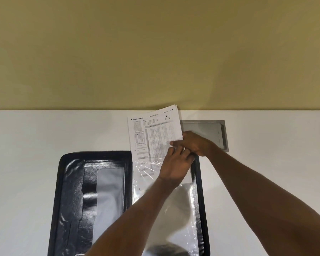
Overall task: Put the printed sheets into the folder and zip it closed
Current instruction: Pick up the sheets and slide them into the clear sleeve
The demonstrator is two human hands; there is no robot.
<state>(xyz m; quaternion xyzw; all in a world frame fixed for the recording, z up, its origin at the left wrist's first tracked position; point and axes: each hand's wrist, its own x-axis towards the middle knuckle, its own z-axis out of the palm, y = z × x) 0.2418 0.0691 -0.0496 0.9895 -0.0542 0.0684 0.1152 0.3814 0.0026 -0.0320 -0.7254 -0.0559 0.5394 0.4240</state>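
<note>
1. Where the white tabletop (44, 163) meets the olive-yellow wall (155, 52), a black zip folder (70, 200) lies opened flat, its two halves side by side, its near end cut off by the lower frame edge.
2. Folder, left half: glossy black lining with a pale, shiny rectangular pocket panel (110, 200) set into it.
3. Folder, right half: a clear plastic sleeve (175, 218), wrinkled and reflective, covering the half from the spine to the black zip border at the right.
4. Printed sheets (155, 133): a thin stack, top page a form headed "OMR SHEET" with grids of small print. The stack is tilted slightly, top edge leaning right. Its lower part sits under the mouth of the clear sleeve; its upper part projects past the folder's far edge and reaches the line where tabletop and wall meet.
5. Left hand (174, 167): over the upper right half of the folder, fingers bent onto the stack's lower right area; grip appears pinched on sheets or sleeve film, which of the two cannot be told.
6. Right hand (194, 143): at the stack's right edge, grip closed, thumb on the printed face.
7. Grey metal cover plate (207, 130): recessed in the tabletop, beyond the right hand, partly overlapped by the sheets.
</note>
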